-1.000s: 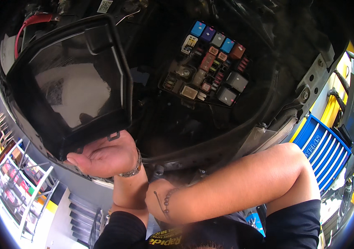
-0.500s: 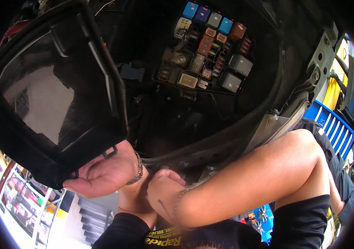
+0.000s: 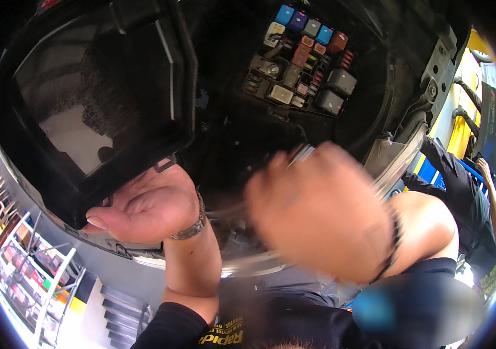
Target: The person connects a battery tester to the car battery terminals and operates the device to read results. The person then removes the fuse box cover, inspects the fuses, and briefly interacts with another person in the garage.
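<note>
Left hand (image 3: 149, 206) cupped, palm up, fingers closed under the near edge of the black cover (image 3: 94, 99), far left. Right hand (image 3: 318, 212) blurred; cannot tell its grip. Open fuse box (image 3: 303, 64) far right, dark gap between.

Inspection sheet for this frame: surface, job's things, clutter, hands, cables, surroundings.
Surface: open engine bay, dark, no flat work area seen.
Job's things: large black plastic cover held up at the left; open fuse box with coloured fuses and relays beyond it.
Clutter: nothing seen.
Hands: left hand under the cover's lower edge, a metal bracelet on the wrist; right hand motion-blurred in front of the bay, grip cannot be told.
Cables: nothing seen clearly.
Surroundings: shelving rack lower left; another person in dark clothes at the right by a yellow structure.
</note>
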The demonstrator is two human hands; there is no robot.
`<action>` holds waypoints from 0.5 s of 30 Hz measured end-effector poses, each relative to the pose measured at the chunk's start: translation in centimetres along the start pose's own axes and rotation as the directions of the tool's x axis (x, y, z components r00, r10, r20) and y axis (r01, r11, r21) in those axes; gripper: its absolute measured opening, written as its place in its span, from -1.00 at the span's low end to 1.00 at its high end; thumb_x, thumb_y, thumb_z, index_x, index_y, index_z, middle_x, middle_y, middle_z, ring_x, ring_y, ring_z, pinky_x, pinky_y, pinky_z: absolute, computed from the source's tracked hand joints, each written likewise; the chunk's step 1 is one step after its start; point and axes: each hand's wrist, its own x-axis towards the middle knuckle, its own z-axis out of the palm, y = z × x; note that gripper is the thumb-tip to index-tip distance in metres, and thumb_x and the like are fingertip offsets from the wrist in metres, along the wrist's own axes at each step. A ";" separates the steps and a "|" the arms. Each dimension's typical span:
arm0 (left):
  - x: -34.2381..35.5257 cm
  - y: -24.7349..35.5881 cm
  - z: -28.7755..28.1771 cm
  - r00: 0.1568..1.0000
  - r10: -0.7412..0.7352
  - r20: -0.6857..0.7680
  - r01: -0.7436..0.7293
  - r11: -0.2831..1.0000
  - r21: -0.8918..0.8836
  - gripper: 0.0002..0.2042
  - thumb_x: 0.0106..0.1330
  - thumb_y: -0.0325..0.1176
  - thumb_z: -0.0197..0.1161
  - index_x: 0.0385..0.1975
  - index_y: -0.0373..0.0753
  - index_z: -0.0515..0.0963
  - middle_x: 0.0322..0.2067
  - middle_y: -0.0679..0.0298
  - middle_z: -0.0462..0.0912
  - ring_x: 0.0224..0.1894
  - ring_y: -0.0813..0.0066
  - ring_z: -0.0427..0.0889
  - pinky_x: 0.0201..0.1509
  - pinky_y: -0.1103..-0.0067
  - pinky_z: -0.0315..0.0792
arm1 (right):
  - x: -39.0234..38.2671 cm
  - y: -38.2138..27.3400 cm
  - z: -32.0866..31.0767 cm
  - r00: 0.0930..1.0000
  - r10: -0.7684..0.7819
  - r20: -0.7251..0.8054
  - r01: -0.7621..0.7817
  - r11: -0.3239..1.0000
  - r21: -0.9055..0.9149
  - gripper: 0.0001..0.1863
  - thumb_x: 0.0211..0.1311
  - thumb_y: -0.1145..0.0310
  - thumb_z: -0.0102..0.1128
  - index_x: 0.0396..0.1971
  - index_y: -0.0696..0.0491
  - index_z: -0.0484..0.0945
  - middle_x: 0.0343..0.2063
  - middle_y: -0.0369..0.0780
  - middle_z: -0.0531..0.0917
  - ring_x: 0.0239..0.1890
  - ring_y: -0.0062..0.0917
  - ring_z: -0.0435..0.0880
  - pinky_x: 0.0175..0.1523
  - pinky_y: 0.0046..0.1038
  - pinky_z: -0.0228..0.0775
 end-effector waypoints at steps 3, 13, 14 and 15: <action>0.1 0.2 -0.8 0.994 -0.080 -0.073 0.084 0.995 0.060 -0.54 0.41 -0.06 0.03 -0.37 -0.40 0.68 -0.42 -0.02 0.74 -0.40 0.29 0.76 -0.23 0.53 0.67 | -0.5 3.6 1.3 0.938 0.241 -0.250 -0.251 0.968 -0.008 -0.24 0.15 0.02 0.30 0.35 -0.01 0.37 -0.02 -0.13 0.50 0.02 -0.24 0.49 0.12 -0.25 0.35; -0.6 2.8 0.2 0.913 -0.399 -0.080 0.388 0.913 -0.125 -0.47 0.41 0.02 -0.03 -0.25 -0.41 0.66 -0.28 0.00 0.74 -0.23 0.28 0.76 -0.05 0.47 0.63 | -2.1 4.8 2.9 0.899 0.234 -0.371 -0.234 0.971 0.046 -0.21 0.04 0.02 0.39 0.34 -0.12 0.43 -0.08 -0.13 0.49 -0.06 -0.24 0.50 0.07 -0.25 0.34; -0.6 2.8 0.3 0.909 -0.410 -0.071 0.398 0.907 -0.134 -0.46 0.41 0.03 -0.03 -0.24 -0.42 0.66 -0.26 0.00 0.74 -0.21 0.28 0.76 -0.03 0.46 0.63 | -2.1 4.9 2.8 0.895 0.234 -0.380 -0.225 0.972 0.069 -0.21 0.03 0.03 0.40 0.33 -0.12 0.44 -0.09 -0.13 0.49 -0.06 -0.24 0.50 0.07 -0.25 0.34; -0.6 2.9 0.3 0.903 -0.429 0.019 0.426 0.891 -0.155 -0.45 0.41 0.04 -0.04 -0.22 -0.42 0.66 -0.25 0.00 0.74 -0.19 0.28 0.75 -0.01 0.46 0.62 | -2.1 5.0 2.8 0.880 0.198 -0.432 -0.172 0.980 0.098 -0.22 0.03 0.04 0.40 0.33 -0.12 0.44 -0.09 -0.13 0.48 -0.07 -0.24 0.50 0.06 -0.25 0.34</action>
